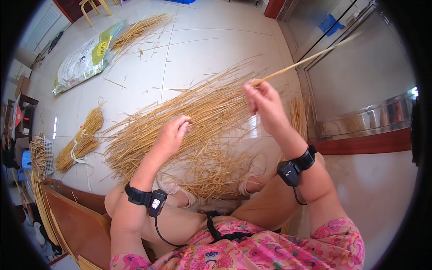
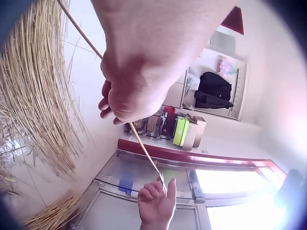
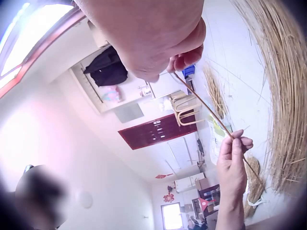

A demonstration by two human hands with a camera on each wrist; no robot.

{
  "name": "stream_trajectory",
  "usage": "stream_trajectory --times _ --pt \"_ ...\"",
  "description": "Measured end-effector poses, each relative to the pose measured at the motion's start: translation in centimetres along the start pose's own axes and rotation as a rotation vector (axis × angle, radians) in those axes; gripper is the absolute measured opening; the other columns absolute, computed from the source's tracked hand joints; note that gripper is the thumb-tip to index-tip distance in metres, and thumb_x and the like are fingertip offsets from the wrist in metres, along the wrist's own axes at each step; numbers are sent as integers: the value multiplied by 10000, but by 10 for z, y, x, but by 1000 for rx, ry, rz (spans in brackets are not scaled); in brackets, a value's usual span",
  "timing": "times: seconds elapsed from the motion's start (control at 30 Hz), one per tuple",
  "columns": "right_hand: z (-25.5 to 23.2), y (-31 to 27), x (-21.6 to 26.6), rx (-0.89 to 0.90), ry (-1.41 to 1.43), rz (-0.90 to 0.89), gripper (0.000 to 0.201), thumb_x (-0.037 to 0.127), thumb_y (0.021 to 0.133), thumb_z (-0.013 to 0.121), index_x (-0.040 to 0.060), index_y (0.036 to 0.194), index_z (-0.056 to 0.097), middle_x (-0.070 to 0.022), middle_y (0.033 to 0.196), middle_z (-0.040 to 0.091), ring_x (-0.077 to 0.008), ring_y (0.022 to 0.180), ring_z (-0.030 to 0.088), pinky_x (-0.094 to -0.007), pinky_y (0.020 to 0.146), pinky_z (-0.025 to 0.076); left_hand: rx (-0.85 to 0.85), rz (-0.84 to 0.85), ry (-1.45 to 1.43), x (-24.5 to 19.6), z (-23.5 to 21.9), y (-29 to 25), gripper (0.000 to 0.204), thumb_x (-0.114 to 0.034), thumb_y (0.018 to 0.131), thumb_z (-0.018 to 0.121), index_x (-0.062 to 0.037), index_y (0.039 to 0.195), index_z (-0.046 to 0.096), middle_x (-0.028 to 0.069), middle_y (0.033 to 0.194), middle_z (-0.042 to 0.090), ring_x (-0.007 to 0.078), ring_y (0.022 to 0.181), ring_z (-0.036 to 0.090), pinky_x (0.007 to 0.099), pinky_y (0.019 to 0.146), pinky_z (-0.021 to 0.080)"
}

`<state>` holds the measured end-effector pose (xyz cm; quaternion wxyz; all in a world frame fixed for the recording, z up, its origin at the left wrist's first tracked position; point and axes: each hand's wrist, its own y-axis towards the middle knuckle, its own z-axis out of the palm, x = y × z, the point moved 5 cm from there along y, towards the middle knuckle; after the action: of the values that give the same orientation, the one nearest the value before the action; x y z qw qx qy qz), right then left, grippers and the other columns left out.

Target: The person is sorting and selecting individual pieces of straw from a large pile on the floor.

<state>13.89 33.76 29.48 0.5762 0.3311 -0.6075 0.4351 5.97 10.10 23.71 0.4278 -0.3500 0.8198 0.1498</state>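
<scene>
Above the loose straw pile [image 1: 198, 121], a single straw stalk [image 1: 306, 60] runs between both hands, its long end sticking up toward far right. Right hand [image 1: 265, 101] pinches the stalk with thumb and fingertips, raised well above the floor. Left hand [image 1: 173, 135] is lower, just over the pile, fingers curled pinching the stalk's other end; the left wrist view shows the stalk [image 2: 120, 115] passing through the left hand [image 2: 127, 91] to the right hand [image 2: 156, 203], and the right wrist view shows the same stalk [image 3: 211, 112] from the right hand [image 3: 177, 52] down to the left hand [image 3: 232, 163].

Pile spreads over the tiled floor [image 1: 202, 40] in front of the person's knees. Tied straw bundle [image 1: 81, 141] lies at left, near the pile. Printed sack [image 1: 85, 58] lies far left with more loose straw [image 1: 139, 29] beside it. Wooden stool legs [image 1: 92, 6] at far edge. Glass door track [image 1: 342, 54] on the right.
</scene>
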Motion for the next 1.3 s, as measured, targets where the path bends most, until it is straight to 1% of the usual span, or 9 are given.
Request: stream_trajectory --times 0.17,0.43,0.53,0.57,0.67,0.77,0.97,1.07,1.3 --pt "-19 3 5 -145 239 -34 214 248 933 514 44 869 526 -9 655 514 -69 530 475 -202 476 380 -103 156 202 5 -16 1 221 -91 873 523 -64 1087 568 91 825 617 172 734 591 299 678 474" --pt "43 -18 -28 142 234 118 166 188 942 501 31 898 531 -50 761 595 -94 617 559 -225 567 475 -92 182 -86 -51 -5 7 437 -167 827 632 -108 1227 467 117 867 621 198 733 611 315 662 493" --pt "54 -23 -33 277 188 102 149 177 939 507 29 941 530 -48 782 593 -83 630 555 -219 560 464 -124 250 -100 -50 0 8 242 -143 853 600 -66 1079 555 81 796 604 158 686 587 294 605 470" --pt "48 -22 -31 233 195 102 152 177 938 507 27 947 531 -47 781 591 -81 628 551 -217 558 459 -138 294 -89 -47 1 8 201 -137 860 591 -56 1043 571 73 777 599 146 674 580 288 595 465" --pt "29 -15 -19 70 242 80 164 178 937 508 18 956 537 -45 772 585 -74 613 534 -214 549 437 -2 4 -178 -31 -4 6 132 -118 891 552 -34 983 595 40 805 593 123 703 570 255 633 466" --pt "12 -6 -12 43 268 40 163 173 936 509 14 947 543 -49 770 584 -81 613 534 -218 560 442 42 -5 -210 -21 -6 6 148 -131 901 539 -34 1000 592 34 820 616 109 715 573 251 642 468" --pt "40 -16 -28 139 227 85 174 172 947 487 8 910 531 -79 800 622 -116 654 602 -226 574 498 -191 296 -124 -62 -9 6 216 -105 843 619 -27 1044 615 46 788 626 101 708 567 237 635 458" --pt "54 -24 -31 235 218 75 178 170 953 474 2 924 526 -86 811 623 -119 676 607 -232 590 502 -115 227 -166 -55 -4 9 195 -92 811 652 -21 993 648 53 796 627 101 722 569 236 649 457" --pt "52 -25 -33 222 234 104 172 167 959 455 7 933 514 -96 843 625 -129 709 611 -237 617 500 -170 68 -400 -42 -5 9 96 -84 880 572 -9 900 628 43 816 638 97 742 567 230 685 454"
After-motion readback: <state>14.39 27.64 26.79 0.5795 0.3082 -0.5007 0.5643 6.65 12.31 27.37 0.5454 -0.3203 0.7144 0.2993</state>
